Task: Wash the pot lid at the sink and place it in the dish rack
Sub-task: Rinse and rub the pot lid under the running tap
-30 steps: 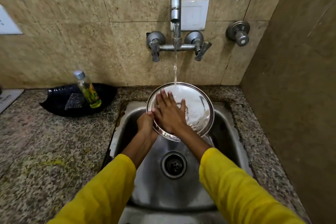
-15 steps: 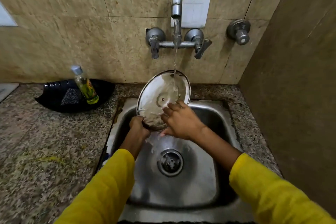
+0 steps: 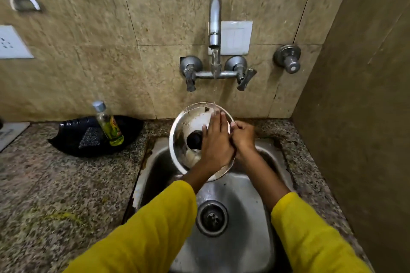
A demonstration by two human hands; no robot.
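Pot lid [image 3: 190, 124] is held over the back of the sink [image 3: 235, 250], tilted, its knobbed top face [image 3: 194, 139] turned toward the camera and its upper rim under the water stream [image 3: 214, 86]. Left hand [image 3: 216, 146] lies flat on that face, fingers spread, not gripping. Right hand [image 3: 243, 135] is clenched on the lid's right rim. Half a second ago the other face showed and the left hand held the lower edge. Farther back, a bottle [image 3: 108, 124] stands on the worktop [image 3: 55, 184], tap [image 3: 214, 29] above.
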